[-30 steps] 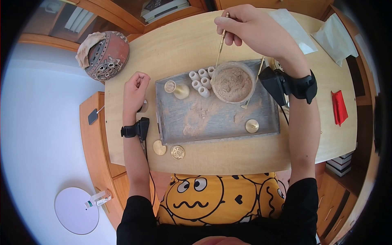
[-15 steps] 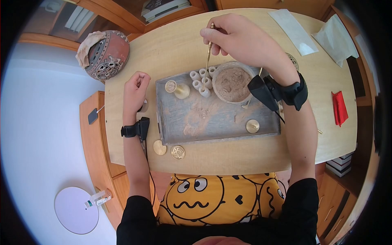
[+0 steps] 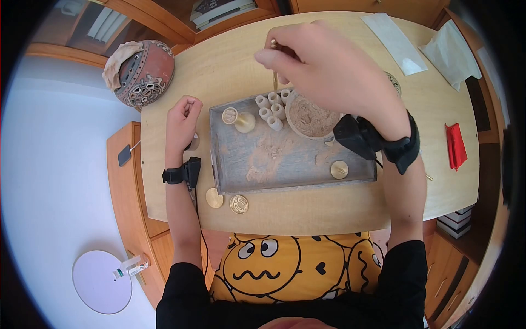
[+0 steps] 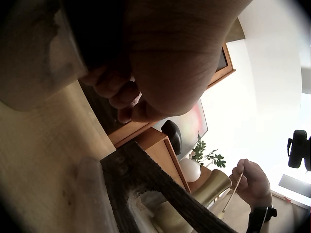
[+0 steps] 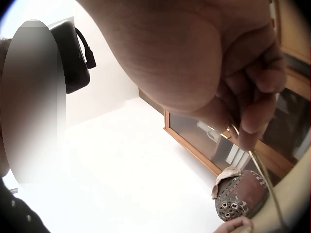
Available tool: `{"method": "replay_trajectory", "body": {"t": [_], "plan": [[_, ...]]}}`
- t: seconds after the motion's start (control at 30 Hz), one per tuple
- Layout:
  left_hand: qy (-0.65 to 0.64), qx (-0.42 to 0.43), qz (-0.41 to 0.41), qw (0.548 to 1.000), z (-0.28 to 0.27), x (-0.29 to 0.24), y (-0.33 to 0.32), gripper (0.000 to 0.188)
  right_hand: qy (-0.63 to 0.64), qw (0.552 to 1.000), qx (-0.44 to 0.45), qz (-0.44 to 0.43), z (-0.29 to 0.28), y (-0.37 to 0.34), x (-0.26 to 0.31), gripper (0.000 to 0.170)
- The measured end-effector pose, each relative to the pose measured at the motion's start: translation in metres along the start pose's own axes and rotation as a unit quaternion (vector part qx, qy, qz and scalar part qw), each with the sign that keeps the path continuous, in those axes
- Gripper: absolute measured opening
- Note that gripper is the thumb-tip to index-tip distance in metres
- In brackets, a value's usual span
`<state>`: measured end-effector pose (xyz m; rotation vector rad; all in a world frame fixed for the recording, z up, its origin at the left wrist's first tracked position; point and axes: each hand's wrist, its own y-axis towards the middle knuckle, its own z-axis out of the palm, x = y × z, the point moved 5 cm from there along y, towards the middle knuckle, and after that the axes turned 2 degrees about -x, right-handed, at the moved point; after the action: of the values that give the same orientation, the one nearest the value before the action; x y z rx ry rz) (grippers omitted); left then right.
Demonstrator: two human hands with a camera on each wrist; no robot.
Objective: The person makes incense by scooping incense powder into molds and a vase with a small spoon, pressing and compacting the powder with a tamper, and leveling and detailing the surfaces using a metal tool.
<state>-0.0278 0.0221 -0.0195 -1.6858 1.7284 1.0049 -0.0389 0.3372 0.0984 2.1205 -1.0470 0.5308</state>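
My right hand is raised over the back of a grey wooden tray, pinching a thin brass rod between thumb and fingers. The rod points down, its lower end over a cluster of small white tubes. In the right wrist view the same rod slants down from the fingertips. Partly behind my right hand, a pale bowl of brown powder stands beside the tubes. My left hand rests left of the tray, fingers loosely curled, holding nothing. Close by it is a clear jar.
A brass vase and a knobbed brass disc stand in the tray among spilled powder. Two brass discs, one patterned, lie before it. A carved pot stands back left; a red pouch lies right.
My right hand has moved left and then nearer to the camera, carrying the brass rod from the bowl's left rim to over the white tubes. My left hand has stayed still.
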Motion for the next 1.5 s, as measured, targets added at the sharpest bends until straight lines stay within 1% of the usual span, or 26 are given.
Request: {"method": "replay_trajectory", "body": {"t": [0.03, 0.1, 0.17, 0.23, 0.27, 0.3, 0.33, 0.43, 0.5, 0.53, 0.6, 0.73, 0.8, 0.9, 1.03, 1.17, 1.27, 1.33, 1.4, 1.5], "plan": [[-0.002, -0.002, 0.002, 1.000, 0.000, 0.000, 0.000, 0.017, 0.000, 1.000, 0.000, 0.000, -0.005, -0.001, 0.002, 0.030], [-0.001, -0.003, -0.001, 1.000, 0.000, -0.002, -0.001, 0.017, 0.058, 0.998, 0.002, 0.034, -0.018, -0.002, 0.003, 0.030], [0.001, -0.005, -0.004, 1.000, -0.002, -0.003, -0.001, 0.017, 0.043, 0.998, 0.015, 0.047, -0.023, -0.003, -0.009, 0.029], [0.025, 0.027, -0.039, 0.999, -0.003, 0.002, -0.001, 0.015, 0.029, 0.997, 0.027, 0.060, -0.027, -0.002, -0.021, 0.029], [0.025, 0.027, -0.038, 0.999, -0.002, 0.003, -0.001, 0.015, 0.014, 0.996, 0.051, 0.068, -0.027, -0.001, -0.026, 0.030], [0.015, 0.013, -0.013, 1.000, 0.000, 0.002, 0.000, 0.016, -0.001, 0.994, 0.074, 0.077, -0.025, 0.000, -0.031, 0.030], [0.005, -0.001, 0.011, 1.000, 0.000, 0.000, 0.000, 0.016, -0.002, 0.994, 0.073, 0.077, -0.023, 0.001, -0.035, 0.030], [0.005, 0.001, 0.007, 1.000, 0.000, -0.001, 0.000, 0.016, -0.004, 0.994, 0.074, 0.078, -0.012, 0.001, -0.045, 0.030], [0.009, 0.000, 0.009, 1.000, 0.001, -0.003, 0.000, 0.016, 0.042, 0.983, 0.145, 0.107, -0.001, 0.002, -0.048, 0.028], [0.013, -0.003, 0.009, 1.000, 0.001, -0.003, 0.000, 0.017, 0.042, 0.983, 0.145, 0.108, 0.000, 0.002, -0.051, 0.028], [0.013, -0.002, 0.007, 1.000, 0.000, -0.002, 0.000, 0.017, 0.103, 0.975, 0.158, 0.118, 0.002, 0.003, -0.057, 0.026], [0.012, 0.000, 0.003, 1.000, 0.000, -0.002, 0.000, 0.018, 0.115, 0.976, 0.144, 0.113, -0.006, 0.002, -0.065, 0.027], [0.013, -0.002, 0.005, 1.000, 0.000, -0.003, -0.001, 0.018, 0.160, 0.972, 0.119, 0.127, -0.007, 0.002, -0.070, 0.029], [0.012, -0.003, 0.009, 1.000, 0.000, -0.001, 0.000, 0.018, 0.142, 0.970, 0.133, 0.149, -0.009, 0.004, -0.076, 0.030], [0.004, 0.001, 0.004, 1.000, 0.000, -0.001, 0.000, 0.017, 0.144, 0.969, 0.129, 0.152, -0.008, 0.005, -0.085, 0.032], [0.010, 0.000, 0.004, 1.000, 0.000, 0.000, 0.000, 0.017, 0.173, 0.966, 0.102, 0.162, -0.009, 0.006, -0.092, 0.033], [0.012, -0.002, 0.005, 1.000, -0.002, -0.003, -0.001, 0.017, 0.174, 0.967, 0.091, 0.159, -0.012, 0.009, -0.090, 0.032], [0.029, 0.027, -0.036, 0.999, -0.002, 0.000, -0.001, 0.015, 0.169, 0.969, 0.090, 0.157, -0.011, 0.010, -0.088, 0.032], [0.025, 0.026, -0.035, 0.999, -0.002, 0.002, -0.001, 0.015, 0.193, 0.968, 0.059, 0.147, -0.007, 0.011, -0.084, 0.031], [0.027, 0.025, -0.033, 0.999, -0.003, 0.002, -0.001, 0.015, 0.201, 0.968, 0.052, 0.143, -0.003, 0.011, -0.071, 0.031]]}}
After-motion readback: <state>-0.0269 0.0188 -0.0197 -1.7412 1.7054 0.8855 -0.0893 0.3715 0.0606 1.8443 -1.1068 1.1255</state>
